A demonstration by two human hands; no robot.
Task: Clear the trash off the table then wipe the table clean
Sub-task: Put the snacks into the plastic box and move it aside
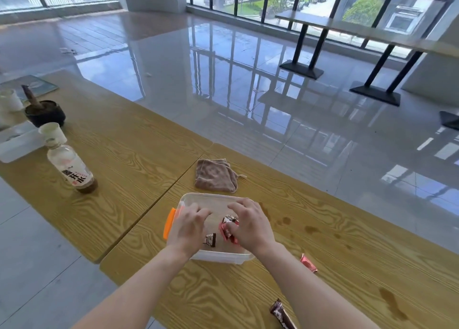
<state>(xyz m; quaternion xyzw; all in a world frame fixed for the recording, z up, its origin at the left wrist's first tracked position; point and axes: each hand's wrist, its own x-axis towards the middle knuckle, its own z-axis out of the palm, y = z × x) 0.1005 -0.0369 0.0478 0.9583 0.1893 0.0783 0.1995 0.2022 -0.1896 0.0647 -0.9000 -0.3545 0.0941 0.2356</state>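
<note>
A person's two bare hands reach into a clear plastic container (211, 199) with an orange latch (169, 223) on its left side, set on a wood-grain table (323, 229) beside tall windows. The right hand (250, 225) has its fingers closed around a red candy wrapper (227, 231), held just above the container's floor; the left hand (187, 226) hovers over the container's left half with fingers curled loosely and nothing visibly in its grasp. A small dark wrapper (210, 240) lies inside the container between the two hands. Two pieces of trash are on the tabletop: a pink wrapper (308, 262) just right of the container, beside the right forearm, and a dark brown wrapper (282, 313) near the table's front edge at the bottom of the view. A folded brown cloth (216, 175) rests on the table just beyond the container, touching neither hand. Brown liquid stains (310, 228) spot the wood to the right of the container, with a longer smear (392, 302) farther right. On the adjoining table to the left stand a nearly empty plastic bottle (72, 168) with dark liquid at its base, a paper cup (52, 132), a dark bowl (45, 112) holding a brown stick-like object, and a pale flat tray (18, 144). The glossy tiled floor (223, 80) reflects the window frames.
</note>
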